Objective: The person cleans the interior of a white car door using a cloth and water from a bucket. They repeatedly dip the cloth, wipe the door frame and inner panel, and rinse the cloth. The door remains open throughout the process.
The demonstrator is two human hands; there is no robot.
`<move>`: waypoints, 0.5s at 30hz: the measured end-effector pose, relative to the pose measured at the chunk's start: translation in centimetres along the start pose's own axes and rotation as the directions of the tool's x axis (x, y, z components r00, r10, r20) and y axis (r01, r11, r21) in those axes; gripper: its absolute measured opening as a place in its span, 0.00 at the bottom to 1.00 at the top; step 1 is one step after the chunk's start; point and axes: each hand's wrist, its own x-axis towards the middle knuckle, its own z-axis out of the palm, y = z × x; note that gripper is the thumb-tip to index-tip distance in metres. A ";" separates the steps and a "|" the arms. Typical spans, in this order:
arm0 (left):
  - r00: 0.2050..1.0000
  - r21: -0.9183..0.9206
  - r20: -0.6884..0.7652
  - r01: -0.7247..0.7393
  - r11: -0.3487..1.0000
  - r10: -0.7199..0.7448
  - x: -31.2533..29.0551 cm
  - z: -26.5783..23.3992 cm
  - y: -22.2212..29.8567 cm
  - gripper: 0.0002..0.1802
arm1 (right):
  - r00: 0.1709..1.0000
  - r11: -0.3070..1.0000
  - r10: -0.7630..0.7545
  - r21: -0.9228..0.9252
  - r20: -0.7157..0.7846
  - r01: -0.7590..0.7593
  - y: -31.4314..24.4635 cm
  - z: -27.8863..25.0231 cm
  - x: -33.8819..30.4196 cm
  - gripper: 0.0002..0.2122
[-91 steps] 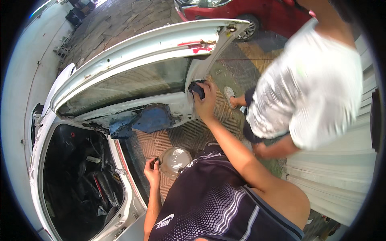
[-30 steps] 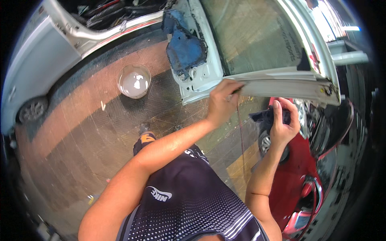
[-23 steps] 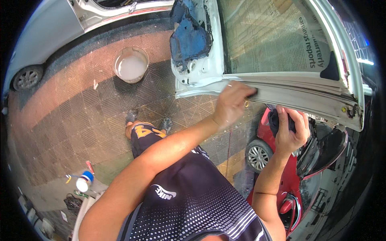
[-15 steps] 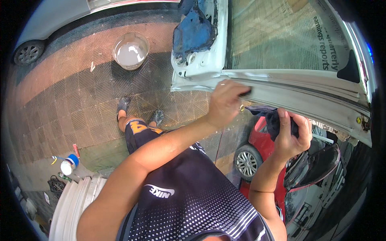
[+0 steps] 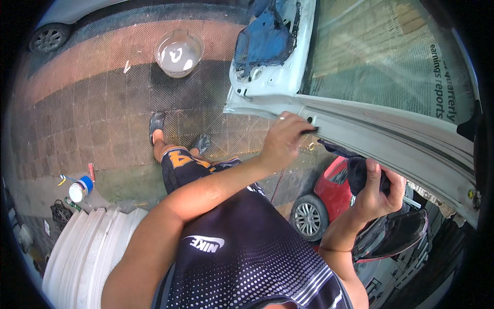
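A white car door [image 5: 355, 135] stands open on the right, its edge strip running beneath a window [image 5: 381, 67] backed with newspaper. My left hand [image 5: 282, 141] is closed on a thin black piece [image 5: 310, 131], pinched in the fingertips against or close to the strip's near end. What that piece is made of cannot be made out. Further along the same edge, my right hand [image 5: 383, 191] grips a crumpled dark cloth [image 5: 357, 174] just below the strip. One end of the cloth stretches toward my left hand.
A bucket of cloudy water [image 5: 179, 54] stands on the patterned floor. Blue sheeting [image 5: 265, 41] covers part of the door's inner side. White panels [image 5: 90, 252] lean at the lower left, near a blue-and-white can [image 5: 80, 189]. A red car [image 5: 329, 188] is parked at the right.
My view has shifted, so the door sits lower and further right. My left hand has slid toward the strip's near end with the black piece. My right hand still grips the cloth.
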 end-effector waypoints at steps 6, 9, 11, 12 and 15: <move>0.998 -0.012 -0.032 -0.058 0.998 0.058 1.0 0.3 2.1 0.24 | 0.998 0.999 0.047 0.026 0.031 -0.048 0.1 -0.4 -0.3 0.10; 0.998 0.020 -0.047 -0.030 0.999 0.031 1.3 0.9 2.4 0.24 | 0.998 0.997 0.063 0.033 0.023 -0.063 -0.1 -0.5 -0.2 0.10; 0.997 0.004 -0.064 -0.047 0.999 0.047 1.9 1.0 3.2 0.25 | 0.991 0.985 0.130 0.117 -0.005 -0.129 0.0 0.0 -0.5 0.11; 0.994 -0.013 -0.075 -0.081 0.997 0.080 2.7 1.0 3.6 0.25 | 0.994 0.990 0.107 0.095 0.002 -0.107 0.0 -0.1 -0.4 0.10; 0.999 0.023 -0.030 -0.019 1.000 0.020 2.5 0.1 2.1 0.24 | 0.996 0.999 0.013 0.034 0.085 -0.016 -0.4 -0.2 0.1 0.09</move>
